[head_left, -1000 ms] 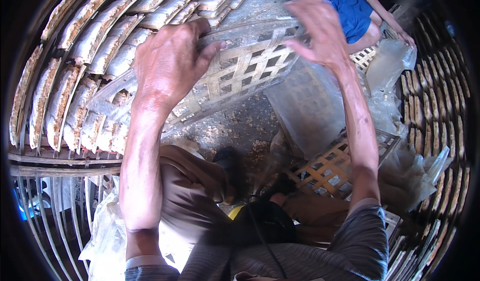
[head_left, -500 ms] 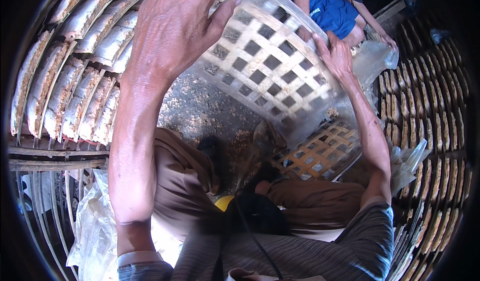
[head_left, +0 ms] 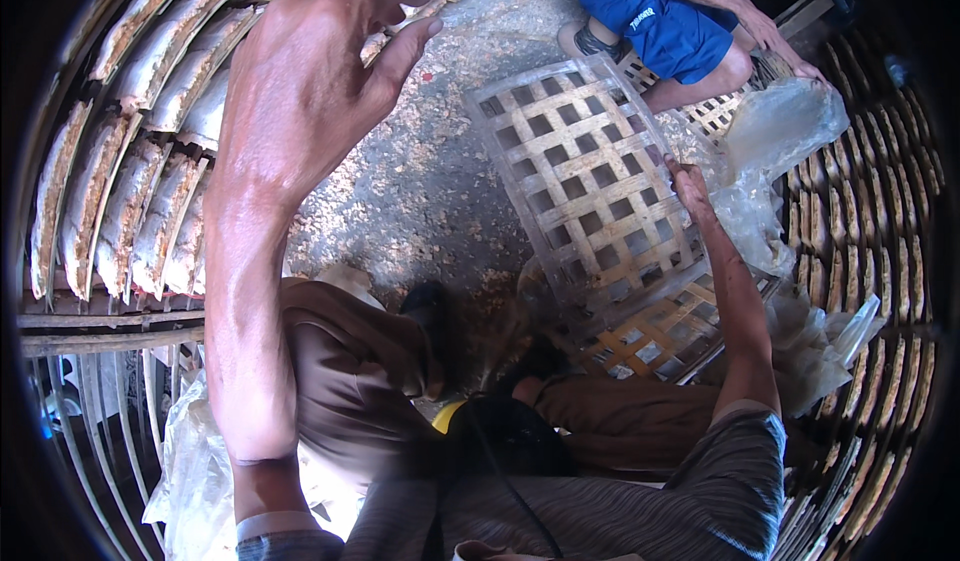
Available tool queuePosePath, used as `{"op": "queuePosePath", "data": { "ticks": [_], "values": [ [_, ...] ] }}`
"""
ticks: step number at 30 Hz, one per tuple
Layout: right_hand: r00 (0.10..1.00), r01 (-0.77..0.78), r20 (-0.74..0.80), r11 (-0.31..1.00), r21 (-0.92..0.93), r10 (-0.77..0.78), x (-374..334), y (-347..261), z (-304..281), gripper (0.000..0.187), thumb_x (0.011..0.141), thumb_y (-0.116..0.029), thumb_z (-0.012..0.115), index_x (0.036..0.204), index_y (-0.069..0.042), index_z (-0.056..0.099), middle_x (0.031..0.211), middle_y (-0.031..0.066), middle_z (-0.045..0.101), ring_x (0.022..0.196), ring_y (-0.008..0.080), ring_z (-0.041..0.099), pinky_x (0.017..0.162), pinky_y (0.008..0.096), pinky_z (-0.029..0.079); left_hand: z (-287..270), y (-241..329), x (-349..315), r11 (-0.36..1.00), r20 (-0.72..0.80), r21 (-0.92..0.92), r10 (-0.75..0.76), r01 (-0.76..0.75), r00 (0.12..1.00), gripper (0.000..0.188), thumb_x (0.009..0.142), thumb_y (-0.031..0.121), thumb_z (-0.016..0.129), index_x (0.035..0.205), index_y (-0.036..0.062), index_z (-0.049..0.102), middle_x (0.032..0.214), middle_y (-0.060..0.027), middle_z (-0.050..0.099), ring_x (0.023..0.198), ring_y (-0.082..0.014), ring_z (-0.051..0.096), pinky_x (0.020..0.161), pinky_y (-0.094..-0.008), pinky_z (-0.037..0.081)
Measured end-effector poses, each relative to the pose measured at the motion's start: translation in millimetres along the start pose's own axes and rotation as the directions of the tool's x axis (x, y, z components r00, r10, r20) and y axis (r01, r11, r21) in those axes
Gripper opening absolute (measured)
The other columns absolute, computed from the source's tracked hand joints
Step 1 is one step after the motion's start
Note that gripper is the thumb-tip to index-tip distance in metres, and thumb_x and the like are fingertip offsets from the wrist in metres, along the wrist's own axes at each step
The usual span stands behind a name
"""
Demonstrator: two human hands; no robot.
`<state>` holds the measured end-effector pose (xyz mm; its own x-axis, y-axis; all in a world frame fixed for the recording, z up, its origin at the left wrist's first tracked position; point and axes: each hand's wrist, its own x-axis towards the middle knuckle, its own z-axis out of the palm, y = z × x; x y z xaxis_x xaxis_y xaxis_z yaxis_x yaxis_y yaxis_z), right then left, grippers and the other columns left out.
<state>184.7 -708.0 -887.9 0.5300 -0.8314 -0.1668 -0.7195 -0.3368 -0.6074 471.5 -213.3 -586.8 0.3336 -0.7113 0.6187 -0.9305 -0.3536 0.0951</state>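
My left hand [head_left: 310, 76] is raised at the upper left, holding nothing, its thumb and fingers apart. To its right is a woven bamboo lattice tray [head_left: 574, 187] with a pale frame, tilted and separate from that hand. My right hand [head_left: 689, 183] grips the tray's right edge, fingers closed around it. Beneath the tray's lower end lies another, browner lattice tray [head_left: 648, 337], partly covered by it and beside my right leg.
Racks of long crusted pale slabs [head_left: 125, 196] stand at the left, with more rows [head_left: 890, 261] at the right. Crumbs litter the grey floor [head_left: 400, 191]. Clear plastic sheeting [head_left: 785, 126] lies at the right. A co-worker in blue shorts [head_left: 655, 31] crouches at the far right.
The upper lattice tray has swung right, away from my left hand, which is now free of it. My right hand has come lower with the tray's edge. The co-worker has shifted slightly.
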Motion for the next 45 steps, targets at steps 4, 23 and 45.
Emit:
{"op": "queuePosePath", "data": {
  "ticks": [4,23,45],
  "values": [
    [0.964,0.195,-0.087,0.889,-0.414,-0.252,51,74,-18,0.07,0.097,-0.069,0.065,0.115,-0.001,0.072,0.088,0.0169,0.076,0.077,0.0279,0.07,0.074,0.0438,0.054,15,3,2,0.996,-0.004,-0.082,-0.046,0.046,0.999,0.026,0.097,0.027,0.079,0.111,0.0041,0.081,0.102,-0.0148,0.081,0.085,-0.0265,0.078,0.082,-0.0405,0.061],
    [0.67,0.658,0.714,0.608,-0.444,-0.204,-43,-103,41,0.068,0.1,-0.036,0.071,0.151,0.005,0.052,0.139,0.0342,0.063,0.134,0.0438,0.06,0.114,0.0481,0.047,-41,24,8,0.933,0.378,-0.253,-0.148,0.256,0.914,0.023,0.101,0.004,0.062,0.081,-0.0057,0.067,0.064,-0.0133,0.064,0.051,-0.0131,0.056,0.042,-0.026,0.047],
    [0.427,0.717,0.84,0.692,-0.088,-0.335,-119,-70,72,0.047,0.101,-0.027,0.071,0.136,0.004,0.065,0.11,0.02,0.073,0.1,0.0282,0.074,0.087,0.042,0.056,-17,-74,-514,0.229,0.071,0.267,-0.973,0.936,0.218,0.041,0.09,0.048,0.08,0.106,0.0103,0.08,0.105,-0.0152,0.08,0.097,-0.0318,0.077,0.087,-0.0448,0.059]
  ]
}}
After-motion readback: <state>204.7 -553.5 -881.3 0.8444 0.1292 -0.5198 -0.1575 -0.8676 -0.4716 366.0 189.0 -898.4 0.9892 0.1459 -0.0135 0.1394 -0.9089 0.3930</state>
